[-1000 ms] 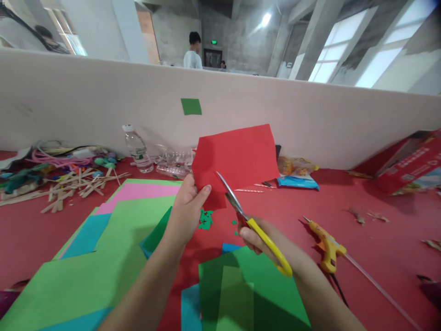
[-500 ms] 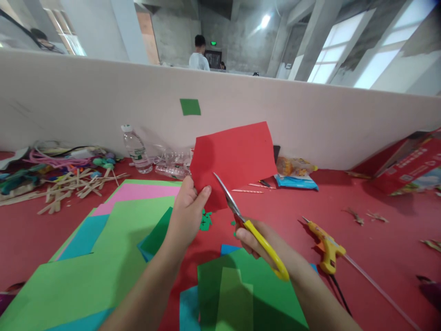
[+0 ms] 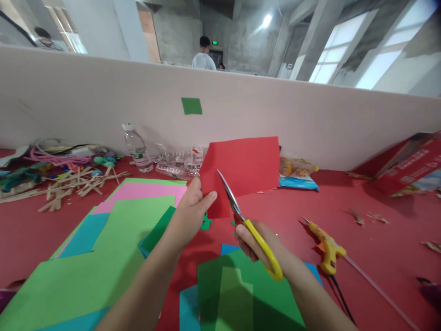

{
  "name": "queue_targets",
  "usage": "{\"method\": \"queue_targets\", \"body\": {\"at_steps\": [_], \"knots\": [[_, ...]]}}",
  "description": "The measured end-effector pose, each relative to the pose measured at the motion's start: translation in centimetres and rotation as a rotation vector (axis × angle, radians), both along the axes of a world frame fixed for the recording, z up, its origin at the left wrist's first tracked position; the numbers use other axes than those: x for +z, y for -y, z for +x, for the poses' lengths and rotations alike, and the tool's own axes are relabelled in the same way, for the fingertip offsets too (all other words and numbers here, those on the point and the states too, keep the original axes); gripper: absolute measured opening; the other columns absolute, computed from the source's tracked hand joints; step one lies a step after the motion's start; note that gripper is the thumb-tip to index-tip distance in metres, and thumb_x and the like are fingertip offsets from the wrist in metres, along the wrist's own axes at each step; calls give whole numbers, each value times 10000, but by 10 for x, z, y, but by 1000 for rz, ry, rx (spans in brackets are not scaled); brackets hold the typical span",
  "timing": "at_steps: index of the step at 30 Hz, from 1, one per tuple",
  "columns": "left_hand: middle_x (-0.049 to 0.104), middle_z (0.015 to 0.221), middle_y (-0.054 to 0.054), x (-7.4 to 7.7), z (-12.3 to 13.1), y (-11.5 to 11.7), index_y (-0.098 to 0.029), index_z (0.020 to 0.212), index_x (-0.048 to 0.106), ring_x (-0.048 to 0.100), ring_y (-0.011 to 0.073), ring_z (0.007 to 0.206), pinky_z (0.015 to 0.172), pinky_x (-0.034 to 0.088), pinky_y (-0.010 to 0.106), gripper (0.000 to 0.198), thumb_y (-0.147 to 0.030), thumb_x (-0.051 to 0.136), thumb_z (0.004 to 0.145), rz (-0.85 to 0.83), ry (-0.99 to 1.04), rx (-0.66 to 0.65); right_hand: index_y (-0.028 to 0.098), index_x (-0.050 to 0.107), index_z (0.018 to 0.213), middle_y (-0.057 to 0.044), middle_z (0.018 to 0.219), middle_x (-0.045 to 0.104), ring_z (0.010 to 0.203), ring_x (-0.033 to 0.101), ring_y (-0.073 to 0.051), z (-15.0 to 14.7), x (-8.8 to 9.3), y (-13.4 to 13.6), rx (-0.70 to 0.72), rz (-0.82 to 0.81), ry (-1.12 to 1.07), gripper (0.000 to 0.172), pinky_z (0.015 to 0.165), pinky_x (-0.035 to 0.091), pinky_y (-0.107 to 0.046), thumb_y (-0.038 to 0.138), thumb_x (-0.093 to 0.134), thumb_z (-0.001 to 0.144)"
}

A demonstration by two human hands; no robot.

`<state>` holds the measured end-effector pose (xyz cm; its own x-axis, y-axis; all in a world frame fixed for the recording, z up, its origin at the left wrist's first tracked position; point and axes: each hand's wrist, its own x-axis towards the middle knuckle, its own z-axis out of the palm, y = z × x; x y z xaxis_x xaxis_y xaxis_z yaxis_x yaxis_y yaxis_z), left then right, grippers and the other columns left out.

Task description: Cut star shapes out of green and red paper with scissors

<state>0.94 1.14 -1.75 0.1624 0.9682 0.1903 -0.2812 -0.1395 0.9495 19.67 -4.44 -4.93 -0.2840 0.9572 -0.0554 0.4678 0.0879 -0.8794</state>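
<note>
My left hand (image 3: 191, 209) pinches the left edge of a red paper sheet (image 3: 250, 163), thumb on the near side and fingers behind it. The sheet is held up above the table, with a narrower strip hanging down at its lower left. In my right hand (image 3: 255, 239) is a pair of scissors (image 3: 236, 207) with yellow handles. Their blades look closed or nearly so, pointing up and left across the sheet by the strip. Small green paper cut-outs (image 3: 206, 223) lie on the table below the sheet, partly hidden.
Green, pink and blue sheets (image 3: 131, 230) cover the left; dark green paper (image 3: 272, 285) lies in front. A yellow glue gun (image 3: 325, 246) with cord rests at right. Behind are a water bottle (image 3: 137, 149), wooden sticks (image 3: 74, 188), a snack packet (image 3: 298, 183) and a low white partition (image 3: 310, 115).
The red sheet has tilted and lowered at its upper right, and shifted slightly right with my left hand. My right hand and the scissors have barely moved.
</note>
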Motion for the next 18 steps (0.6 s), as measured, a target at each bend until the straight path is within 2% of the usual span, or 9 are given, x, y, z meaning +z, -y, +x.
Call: {"method": "queue_targets", "body": {"at_steps": [6, 9, 12, 18], "knots": [[762, 1263, 91, 5, -1, 3, -201, 1249, 663, 676, 319, 1248, 1066, 533, 475, 416, -294, 746, 853, -86, 39, -42, 242, 444, 693, 43, 516, 468, 442, 434, -124, -3, -3, -1, -64, -37, -35, 716, 440, 308, -242, 934, 384, 867], [785, 1191, 89, 2, -2, -1, -198, 1197, 699, 703, 304, 1187, 1018, 556, 446, 354, -399, 715, 906, -54, 40, 59, 241, 449, 692, 51, 489, 458, 402, 411, -111, -3, -7, -1, -59, -67, -43, 708, 417, 283, -233, 919, 387, 885], [787, 1199, 77, 0, -2, -3, -206, 1190, 704, 709, 288, 1178, 998, 563, 416, 337, -387, 715, 907, -16, 64, 150, 243, 441, 685, 50, 476, 455, 392, 419, -113, -2, -7, 0, -33, -81, -9, 715, 412, 268, -233, 931, 381, 873], [825, 1021, 59, 7, -3, 1, -202, 1076, 747, 763, 316, 1033, 822, 618, 392, 330, -363, 788, 791, -163, 29, 4, 239, 447, 683, 21, 524, 506, 463, 481, -136, -1, 1, 2, -7, -14, 70, 726, 455, 300, -246, 926, 325, 886]]}}
